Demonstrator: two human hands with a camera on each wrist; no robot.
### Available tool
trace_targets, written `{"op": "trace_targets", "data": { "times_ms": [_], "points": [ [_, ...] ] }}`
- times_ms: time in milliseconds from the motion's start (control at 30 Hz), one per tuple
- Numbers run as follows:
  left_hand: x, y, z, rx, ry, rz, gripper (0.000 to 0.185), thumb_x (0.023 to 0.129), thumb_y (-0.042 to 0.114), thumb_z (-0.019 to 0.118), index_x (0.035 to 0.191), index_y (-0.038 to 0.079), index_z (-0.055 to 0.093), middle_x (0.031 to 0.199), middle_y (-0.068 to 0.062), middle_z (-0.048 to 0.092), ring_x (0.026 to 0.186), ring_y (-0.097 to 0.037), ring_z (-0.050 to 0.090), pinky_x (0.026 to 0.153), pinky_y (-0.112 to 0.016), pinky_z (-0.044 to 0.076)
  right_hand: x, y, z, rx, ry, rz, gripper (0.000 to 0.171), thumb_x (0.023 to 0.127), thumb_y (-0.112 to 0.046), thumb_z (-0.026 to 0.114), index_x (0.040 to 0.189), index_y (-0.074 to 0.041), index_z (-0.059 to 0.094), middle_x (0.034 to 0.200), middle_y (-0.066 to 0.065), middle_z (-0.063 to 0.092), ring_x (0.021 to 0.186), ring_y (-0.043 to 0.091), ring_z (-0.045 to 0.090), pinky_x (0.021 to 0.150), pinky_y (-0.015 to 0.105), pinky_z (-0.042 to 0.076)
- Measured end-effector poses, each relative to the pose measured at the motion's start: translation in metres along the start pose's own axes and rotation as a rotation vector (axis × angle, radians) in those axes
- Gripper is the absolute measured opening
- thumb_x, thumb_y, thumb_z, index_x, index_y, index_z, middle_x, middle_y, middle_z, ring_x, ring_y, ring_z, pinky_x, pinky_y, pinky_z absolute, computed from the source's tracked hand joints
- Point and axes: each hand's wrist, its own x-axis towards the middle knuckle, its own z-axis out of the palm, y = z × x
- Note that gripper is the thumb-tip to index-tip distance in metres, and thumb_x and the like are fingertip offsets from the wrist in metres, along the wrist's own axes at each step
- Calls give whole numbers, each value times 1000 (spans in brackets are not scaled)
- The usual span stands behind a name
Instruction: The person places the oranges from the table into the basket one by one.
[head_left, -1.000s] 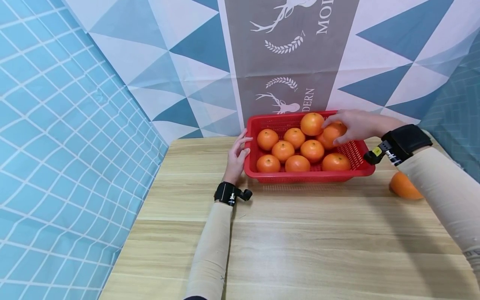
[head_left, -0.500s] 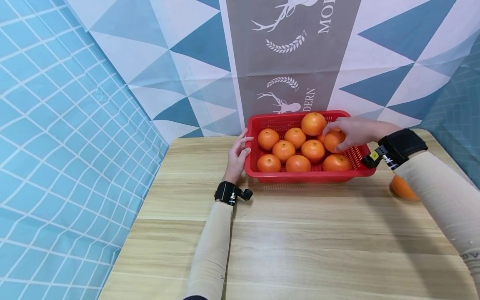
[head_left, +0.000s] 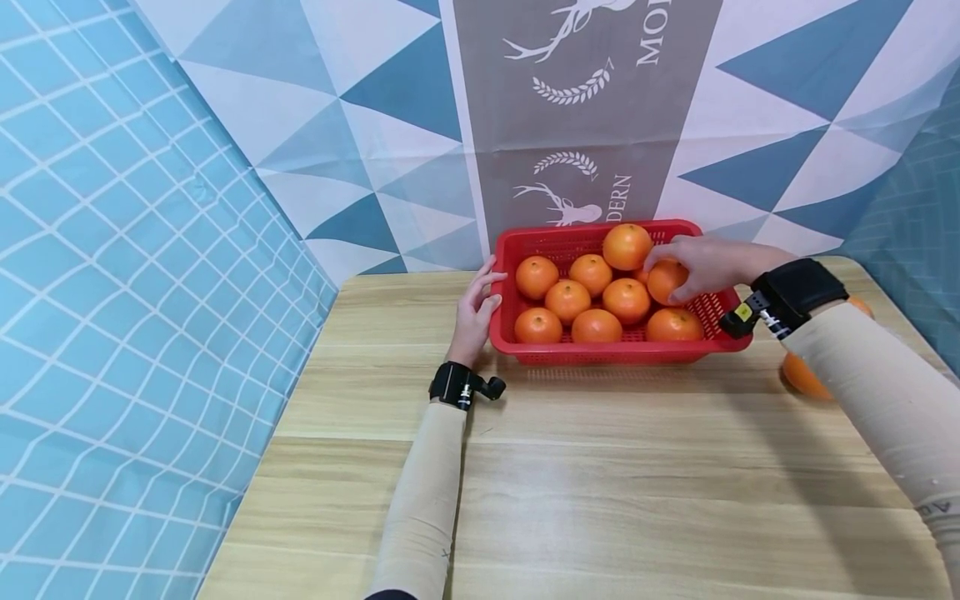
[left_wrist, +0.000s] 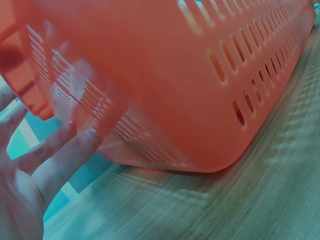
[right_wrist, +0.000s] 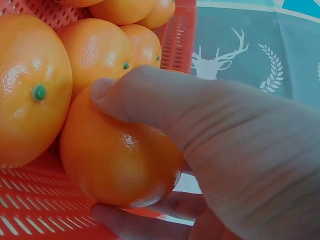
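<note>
A red plastic basket with slotted walls stands on the table and holds several oranges. My left hand rests at the basket's left end, fingertips touching the wall and rim; in the left wrist view its fingers are fairly straight. My right hand grips an orange in the basket's right part. The right wrist view shows the thumb on top of that orange and fingers beneath it. Beside it lies a larger-looking orange with a green stem end.
Partly hidden by the right forearm, an orange lies on the wooden table right of the basket. Another orange peeks out behind the right wrist. A patterned cloth wall rises close behind the basket.
My right hand has lowered slightly with its orange, settling among the others. The right forearm has shifted a little left, uncovering an orange behind the wrist. The left hand has stayed put.
</note>
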Motion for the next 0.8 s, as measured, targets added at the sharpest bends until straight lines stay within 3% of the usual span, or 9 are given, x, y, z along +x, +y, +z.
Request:
{"op": "trace_targets", "data": {
  "times_ms": [367,800],
  "points": [
    [0,0,1,7,8,10,40,111,0,49,148,-4,64,185,-4,39,166,-36,49,120,-52,55,-1,0,-2,-25,-3,-18,64,91,-15,91,150,-8,66,143,29,64,126,47,59,107,71,60],
    [-1,0,0,6,-3,21,41,110,2,49,148,-4,64,185,-4,39,167,-37,47,120,-51,56,0,-3,-14,-16,-10,-45,62,92,-11,89,148,0,65,142,29,66,125,44,59,109,66,60]
  ]
}}
